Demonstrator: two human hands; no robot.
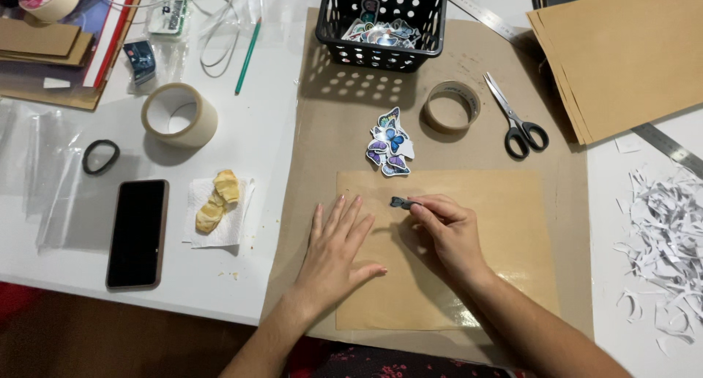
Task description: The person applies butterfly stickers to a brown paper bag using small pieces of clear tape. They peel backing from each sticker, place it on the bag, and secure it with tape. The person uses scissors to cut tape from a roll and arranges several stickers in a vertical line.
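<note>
My left hand (335, 248) lies flat, fingers spread, on a glossy tan sheet (512, 231) that rests on a larger brown paper mat (322, 144). My right hand (448, 231) pinches a small dark sticker (400, 201) at its fingertips, just above the sheet's upper middle. A little pile of butterfly stickers (389, 144), blue and purple, lies just beyond the sheet's top edge.
Black perforated basket (344, 34) with stickers at the back. Tape roll (452, 106) and black scissors (516, 122) right of the pile. Wide tape roll (179, 114), phone (138, 231), pastry on a napkin (218, 202), hair tie (100, 157) at left. Paper scraps (666, 239), brown sheets (622, 56) at right.
</note>
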